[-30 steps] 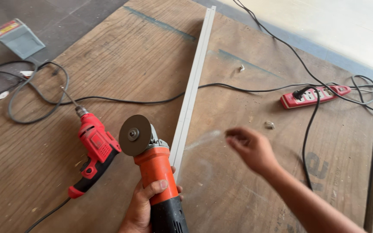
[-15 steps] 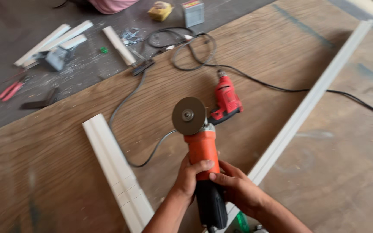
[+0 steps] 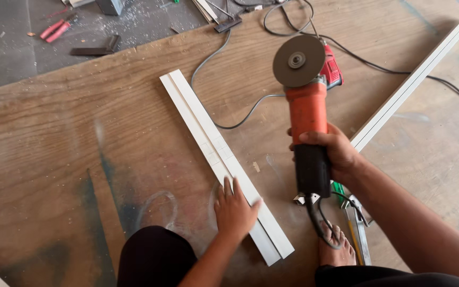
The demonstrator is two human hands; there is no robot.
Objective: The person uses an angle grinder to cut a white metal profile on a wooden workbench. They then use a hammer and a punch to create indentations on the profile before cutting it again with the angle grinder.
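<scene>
Right hand (image 3: 341,154) wrapped shut round heavy, rigid orange-and-black angle grinder (image 3: 308,114), best gripped mid-body; left hand (image 3: 234,210) spread flat, pinning light, probably brittle white plastic strips (image 3: 208,141).

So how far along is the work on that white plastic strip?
Done: the white plastic strip lies flat on the plywood board. In hand: left hand presses it down; right hand holds the orange angle grinder above the board. Left: no cut is visible in the strip.

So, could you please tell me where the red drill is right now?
In the head view, the red drill lies upper right on the plywood board, mostly hidden behind the disc of the orange angle grinder that the right hand holds.
</scene>
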